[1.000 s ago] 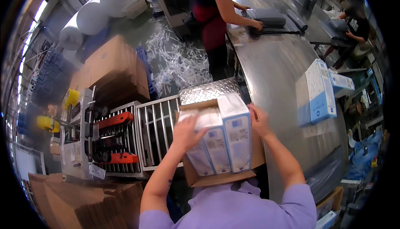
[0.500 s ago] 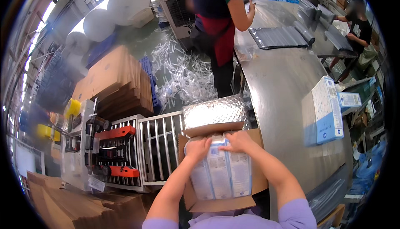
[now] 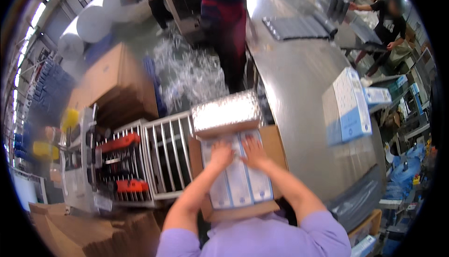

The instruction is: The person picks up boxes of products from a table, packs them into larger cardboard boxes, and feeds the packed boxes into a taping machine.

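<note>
An open cardboard carton (image 3: pixel 276 147) stands in front of me with its flaps folded outward. Inside, white packs with blue edges (image 3: pixel 238 189) lie side by side and fill most of it. My left hand (image 3: pixel 221 153) rests on the packs toward the far side, its fingers stretched forward and a little blurred. Beside it, my right hand (image 3: pixel 255 153) presses flat on the packs with fingers spread. Neither hand is wrapped around anything.
A roller conveyor (image 3: pixel 166 159) with orange-red parts (image 3: pixel 131 185) lies left. Right is a metal table (image 3: pixel 299 103) bearing a white-and-blue box (image 3: pixel 351 105) and a grey film bundle (image 3: pixel 299 27). Flattened cartons (image 3: pixel 110 86) are stacked far left. A co-worker (image 3: pixel 224 28) stands ahead.
My hands have gone from gripping the packs' far edge to lying on top of them. The packs look flatter in the carton. Another person has appeared at the back left.
</note>
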Available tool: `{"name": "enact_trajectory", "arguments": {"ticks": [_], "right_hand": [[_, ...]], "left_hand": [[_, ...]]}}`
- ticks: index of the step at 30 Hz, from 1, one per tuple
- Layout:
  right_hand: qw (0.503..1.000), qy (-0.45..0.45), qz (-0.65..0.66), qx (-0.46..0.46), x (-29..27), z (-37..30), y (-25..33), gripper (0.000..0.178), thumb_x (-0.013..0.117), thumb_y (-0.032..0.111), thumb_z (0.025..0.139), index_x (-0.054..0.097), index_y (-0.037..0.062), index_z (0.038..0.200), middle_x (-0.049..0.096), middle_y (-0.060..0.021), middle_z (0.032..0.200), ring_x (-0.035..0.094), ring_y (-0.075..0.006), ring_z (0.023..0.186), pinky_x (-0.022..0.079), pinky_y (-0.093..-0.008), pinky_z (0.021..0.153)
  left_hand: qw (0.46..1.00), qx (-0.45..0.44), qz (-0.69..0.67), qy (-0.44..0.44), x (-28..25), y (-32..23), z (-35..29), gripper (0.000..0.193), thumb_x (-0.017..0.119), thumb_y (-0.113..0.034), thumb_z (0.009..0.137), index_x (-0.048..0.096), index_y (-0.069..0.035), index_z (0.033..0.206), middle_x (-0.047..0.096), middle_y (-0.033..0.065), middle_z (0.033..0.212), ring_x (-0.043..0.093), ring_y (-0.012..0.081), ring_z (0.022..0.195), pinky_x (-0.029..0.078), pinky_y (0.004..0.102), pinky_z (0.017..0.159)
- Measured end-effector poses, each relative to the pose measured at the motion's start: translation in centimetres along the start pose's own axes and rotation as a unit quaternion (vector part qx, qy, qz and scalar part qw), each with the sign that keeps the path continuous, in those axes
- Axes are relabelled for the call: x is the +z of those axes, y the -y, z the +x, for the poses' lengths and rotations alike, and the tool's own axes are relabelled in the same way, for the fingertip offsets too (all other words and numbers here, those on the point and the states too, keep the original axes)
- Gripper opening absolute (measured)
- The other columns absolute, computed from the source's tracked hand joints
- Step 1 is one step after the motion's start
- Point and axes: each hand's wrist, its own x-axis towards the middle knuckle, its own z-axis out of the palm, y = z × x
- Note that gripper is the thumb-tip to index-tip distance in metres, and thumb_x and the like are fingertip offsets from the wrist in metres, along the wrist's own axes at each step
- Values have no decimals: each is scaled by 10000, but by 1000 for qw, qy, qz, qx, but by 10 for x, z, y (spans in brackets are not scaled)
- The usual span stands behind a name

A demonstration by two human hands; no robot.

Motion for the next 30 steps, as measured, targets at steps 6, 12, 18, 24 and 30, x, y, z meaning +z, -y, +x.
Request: {"name": "enact_trajectory", "arguments": {"ticks": [6, 12, 18, 24, 30], "right_hand": [[897, -411, 26, -160, -138, 38, 40, 264, 517, 176, 791, 551, 38, 1013, 567, -136, 1011, 530, -268, 970, 389, -414, 866], [989, -120, 8, -83, -58, -22, 36, 499, 497, 325, 806, 419, 14, 1188, 399, -147, 1268, 327, -269, 1216, 189, -487, 1005], [989, -145, -13, -34, 15, -62, 39, 520, 469, 306, 813, 369, 58, 1259, 282, -132, 1355, 229, -247, 1275, 148, -503, 1016], [985, -173, -9, -27, 12, -60, 49, 482, 496, 228, 793, 399, 38, 1225, 330, -149, 1321, 282, -276, 1244, 161, -508, 1006], [852, -247, 361, 286, 43, -200, 33, 397, 397, 260, 906, 577, -11, 678, 607, -140, 735, 562, -181, 580, 454, -356, 539]], "left_hand": [[863, 190, -262, 388, -63, -24, -138, 602, 656, -422, 670, 510, -38, 1110, 539, 175, 1071, 523, 334, 974, 406, 415, 846], [918, 70, 55, 387, -44, -16, -81, 319, 710, -362, 600, 647, -111, 786, 628, 86, 754, 617, 253, 732, 486, 368, 586], [989, 126, -63, 48, -60, 22, -66, 112, 603, -144, 735, 578, -69, 813, 602, 85, 734, 605, 242, 715, 477, 331, 572], [915, 5, -201, -349, -8, 81, -2, 127, 501, -110, 768, 535, -18, 849, 553, 151, 788, 527, 305, 724, 429, 381, 641], [987, -106, -103, -61, 48, 28, 42, 343, 436, -355, 812, 570, -47, 880, 581, 115, 908, 522, 250, 883, 317, 442, 845]]}}
